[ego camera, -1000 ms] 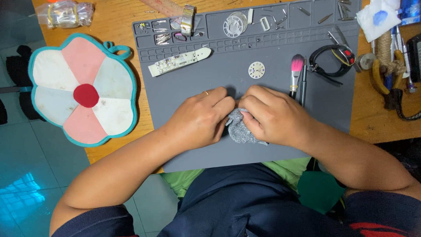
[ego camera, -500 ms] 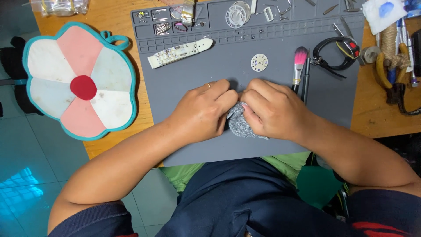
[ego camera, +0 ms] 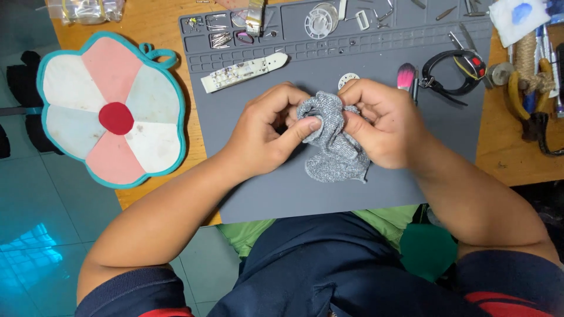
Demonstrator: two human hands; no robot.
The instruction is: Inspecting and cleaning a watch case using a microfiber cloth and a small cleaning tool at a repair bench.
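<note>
Left hand (ego camera: 264, 132) and right hand (ego camera: 382, 120) pinch a grey cloth (ego camera: 332, 141), possibly wrapping something, above the grey mat (ego camera: 247, 194).

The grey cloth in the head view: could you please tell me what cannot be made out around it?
- Anything wrapped inside the grey cloth: hidden by its folds and by the left hand and right hand.
- Round white dial: partly behind the right hand.
- Small parts in the grey mat compartments: too small.
- Clear bag: cut off by the top edge.

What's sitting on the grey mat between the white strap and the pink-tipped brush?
In the head view, a small round white dial lies between the white strap and the pink-tipped brush, just above the right hand; otherwise bare grey mat.
</note>
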